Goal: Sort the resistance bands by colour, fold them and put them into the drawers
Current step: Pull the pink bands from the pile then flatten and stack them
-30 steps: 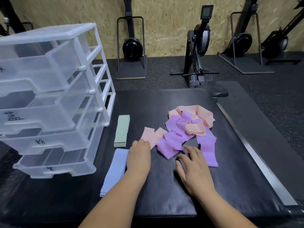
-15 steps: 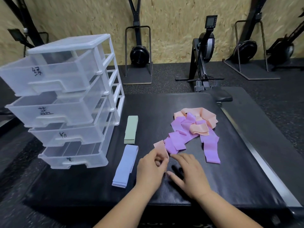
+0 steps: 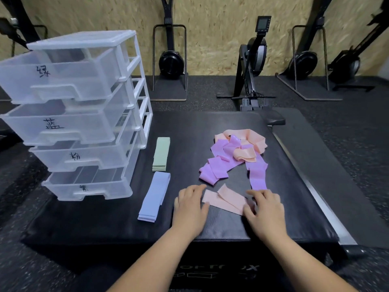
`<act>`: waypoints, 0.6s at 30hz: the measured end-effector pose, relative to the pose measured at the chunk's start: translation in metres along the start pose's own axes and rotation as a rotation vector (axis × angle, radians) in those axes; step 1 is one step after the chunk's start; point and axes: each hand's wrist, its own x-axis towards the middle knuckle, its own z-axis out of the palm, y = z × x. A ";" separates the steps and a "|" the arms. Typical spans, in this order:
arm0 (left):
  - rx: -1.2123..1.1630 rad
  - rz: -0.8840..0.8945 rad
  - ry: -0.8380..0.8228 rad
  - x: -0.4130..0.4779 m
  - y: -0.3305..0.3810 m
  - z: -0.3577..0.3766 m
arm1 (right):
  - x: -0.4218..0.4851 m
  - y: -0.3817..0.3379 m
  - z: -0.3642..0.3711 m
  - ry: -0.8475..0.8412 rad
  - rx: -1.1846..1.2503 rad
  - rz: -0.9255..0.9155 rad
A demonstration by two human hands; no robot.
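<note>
while the flat peach-pink elastic band lies crosswise between them on the black padded bench, left hand and right hand press its opposite ends, fingers spread flat, gripping nothing.

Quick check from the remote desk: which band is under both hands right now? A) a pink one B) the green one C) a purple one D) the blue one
A: the left hand and right hand each rest on an end of a pink band; the green band and blue band lie folded, untouched, by the drawers.

The pink band, earlier bunched by the pile, now lies stretched between both hands.
</note>
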 end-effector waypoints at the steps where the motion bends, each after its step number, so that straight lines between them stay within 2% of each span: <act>1: 0.027 0.001 -0.017 0.002 0.002 0.003 | -0.001 0.000 0.000 0.027 -0.029 -0.020; 3: 0.051 0.027 -0.035 0.005 0.006 0.007 | -0.003 -0.009 0.003 0.071 -0.063 -0.108; 5: 0.047 0.076 -0.030 0.005 0.006 0.012 | -0.007 -0.024 0.007 0.037 -0.074 -0.157; 8: 0.000 0.093 0.017 0.002 -0.002 0.021 | -0.009 -0.038 0.016 0.005 -0.043 -0.109; 12: -0.062 0.010 0.126 0.003 -0.009 0.027 | -0.010 -0.036 0.021 0.013 0.121 -0.018; 18: -0.030 -0.026 0.108 0.007 -0.009 0.029 | -0.012 -0.034 0.019 0.024 0.179 -0.007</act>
